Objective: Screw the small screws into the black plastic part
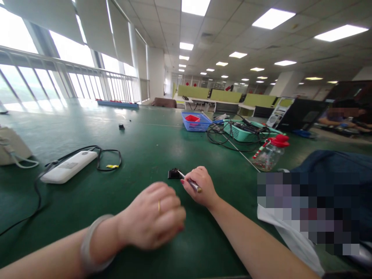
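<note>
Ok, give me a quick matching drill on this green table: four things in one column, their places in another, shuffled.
Things:
1. white rectangular power bank
2. blue plastic mesh basket
3. clear plastic bottle with red cap
4. small black flat part

Places:
A. far centre, holding a red piece
B. right side, beside the teal basket
C. left side, with a black cable
D. just in front of the right hand

Pairs: 1-C, 2-A, 3-B, 4-D
</note>
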`<state>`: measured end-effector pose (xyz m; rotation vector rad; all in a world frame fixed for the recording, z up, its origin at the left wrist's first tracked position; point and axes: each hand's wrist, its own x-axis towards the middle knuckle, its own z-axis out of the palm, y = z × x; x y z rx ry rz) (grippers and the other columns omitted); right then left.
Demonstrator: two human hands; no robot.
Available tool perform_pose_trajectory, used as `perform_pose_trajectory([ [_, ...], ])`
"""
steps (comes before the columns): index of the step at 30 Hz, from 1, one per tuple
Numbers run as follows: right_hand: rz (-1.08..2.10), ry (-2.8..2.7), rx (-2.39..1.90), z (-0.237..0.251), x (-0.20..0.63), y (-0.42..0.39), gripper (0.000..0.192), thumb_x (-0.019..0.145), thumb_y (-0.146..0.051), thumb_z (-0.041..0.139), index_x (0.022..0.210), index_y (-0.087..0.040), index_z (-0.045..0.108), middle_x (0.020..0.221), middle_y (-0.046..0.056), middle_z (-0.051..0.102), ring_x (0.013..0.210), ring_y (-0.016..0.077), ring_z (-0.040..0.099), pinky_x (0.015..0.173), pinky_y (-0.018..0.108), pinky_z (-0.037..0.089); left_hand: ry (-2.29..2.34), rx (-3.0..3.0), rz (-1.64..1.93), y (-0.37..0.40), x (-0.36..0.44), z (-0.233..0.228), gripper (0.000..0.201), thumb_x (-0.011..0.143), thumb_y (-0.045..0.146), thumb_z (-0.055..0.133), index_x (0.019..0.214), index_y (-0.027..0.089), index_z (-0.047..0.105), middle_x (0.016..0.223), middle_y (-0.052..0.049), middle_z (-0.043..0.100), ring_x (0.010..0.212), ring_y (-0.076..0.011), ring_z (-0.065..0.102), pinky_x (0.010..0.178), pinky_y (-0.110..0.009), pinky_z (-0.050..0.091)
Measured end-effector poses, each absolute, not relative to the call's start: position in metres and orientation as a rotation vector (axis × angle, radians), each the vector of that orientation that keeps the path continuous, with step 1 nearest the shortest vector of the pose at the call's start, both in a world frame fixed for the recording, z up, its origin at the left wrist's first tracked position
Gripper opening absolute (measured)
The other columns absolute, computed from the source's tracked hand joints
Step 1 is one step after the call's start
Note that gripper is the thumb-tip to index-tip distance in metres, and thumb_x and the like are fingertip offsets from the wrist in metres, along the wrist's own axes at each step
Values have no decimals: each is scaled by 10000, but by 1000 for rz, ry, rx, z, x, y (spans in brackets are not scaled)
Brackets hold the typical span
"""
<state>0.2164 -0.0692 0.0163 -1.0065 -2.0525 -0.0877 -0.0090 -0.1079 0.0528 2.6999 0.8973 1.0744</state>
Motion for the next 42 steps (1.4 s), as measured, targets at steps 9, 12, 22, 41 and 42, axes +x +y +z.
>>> perform_pose_trajectory([
  [9,-70,-1985,-1008,18,217,-72,118,885,-257,530,774,-235,564,689,4,628,628,159,525,766,352,401,1103,2479,536,-19,19,27,768,727,402,730,1398,193,421,1419,-111,513,1316,-296,440,1111,-434,356],
  [12,-71,-1974,-1016,20,216,-72,109,871,-245,531,765,-238,554,665,5,604,636,168,513,750,345,414,1095,2496,610,-15,20,16,631,784,318,688,1366,196,474,1400,-90,538,1310,-260,454,1128,-404,343],
  [22,-73,-1994,-907,25,215,-74,146,851,-161,536,722,-223,508,625,-13,536,614,152,479,690,320,422,1094,2532,700,3,19,3,499,780,344,702,1255,226,609,1143,-74,632,1068,-248,588,998,-387,464],
  [41,-116,-2199,-844,28,214,-79,107,878,-180,512,776,-210,523,679,2,581,648,156,487,745,335,396,1141,2518,703,2,19,-3,512,802,311,670,1300,269,560,1211,-64,656,1147,-243,578,1031,-368,446],
  [42,-124,-2211,-842,28,213,-79,105,878,-181,512,779,-209,527,679,3,580,645,156,484,743,335,396,1154,2521,702,2,20,-4,513,798,313,672,1298,269,562,1213,-68,652,1149,-246,575,1035,-373,443],
])
